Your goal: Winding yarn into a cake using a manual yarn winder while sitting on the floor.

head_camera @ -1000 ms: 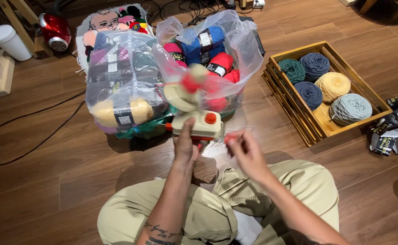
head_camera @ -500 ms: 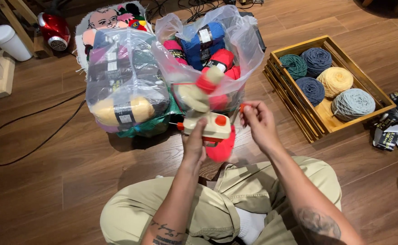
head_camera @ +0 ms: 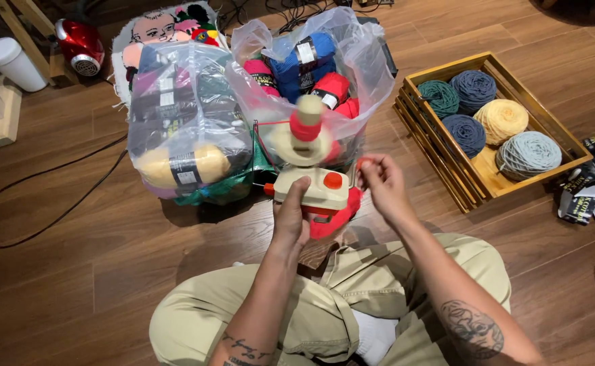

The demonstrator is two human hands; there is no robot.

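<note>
We sit on a wooden floor point(head_camera: 74, 271) with two clear plastic bags of yarn point(head_camera: 189, 129) before us and a wooden crate of wound yarn balls point(head_camera: 494, 122) to the right. Between our knees and the bags stands a cream yarn winder point(head_camera: 311, 186) with red yarn on its spool. Our left hand point(head_camera: 291, 217) grips the winder's base from the near side. Our right hand point(head_camera: 382, 183), just beside it, pinches the small crank handle.

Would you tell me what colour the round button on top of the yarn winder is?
Orange-red, on the cream yarn winder; the button shows clearly in the head view.
</note>
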